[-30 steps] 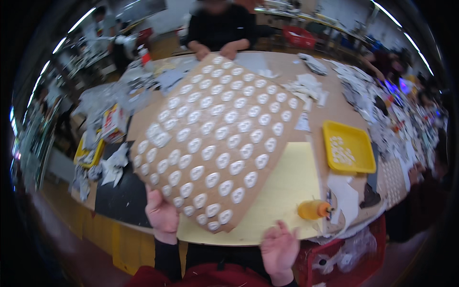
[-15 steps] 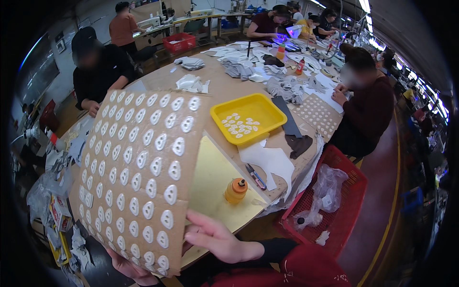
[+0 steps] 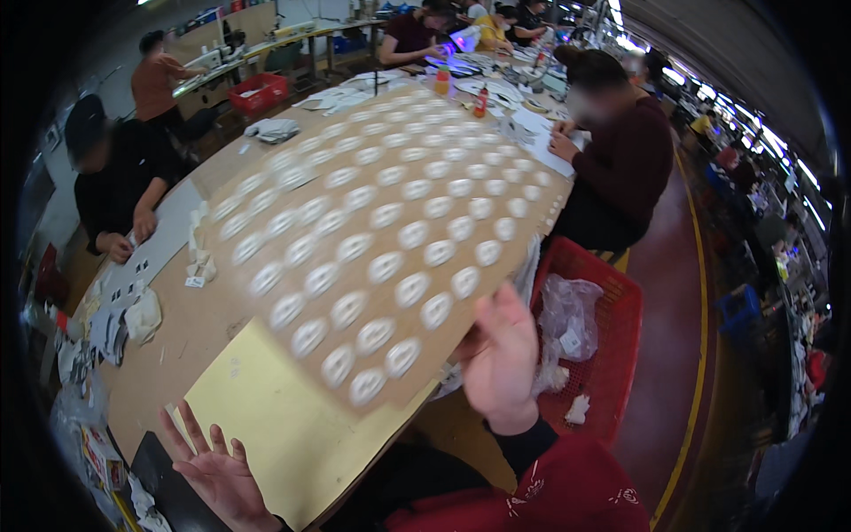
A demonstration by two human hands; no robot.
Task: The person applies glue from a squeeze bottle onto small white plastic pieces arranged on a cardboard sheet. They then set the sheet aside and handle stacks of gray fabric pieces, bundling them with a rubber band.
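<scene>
A brown cardboard sheet (image 3: 379, 294) covered with rows of white oval pieces (image 3: 376, 335), each with small holes, hangs tilted over the table and is blurred by motion. My right hand (image 3: 503, 355) grips its near right edge, with the thumb showing and the other fingers partly behind it. My left hand (image 3: 217, 474) is apart from the cardboard, fingers spread and palm showing, holding nothing. Beside that hand lies a pale yellow sheet (image 3: 266, 417) on the near part of the table, partly covered by the cardboard.
A red plastic basket (image 3: 631, 355) with clear plastic bags (image 3: 569, 315) stands right of the table. One co-worker (image 3: 625, 146) sits at the right side, another (image 3: 124, 177) at the left. Grey and white cut pieces (image 3: 142, 315) lie along the left edge.
The cardboard has swung right and away, from steeply raised to flatter. My left hand has let go of it. The yellow tray and orange bottle are out of sight. The view has shifted.
</scene>
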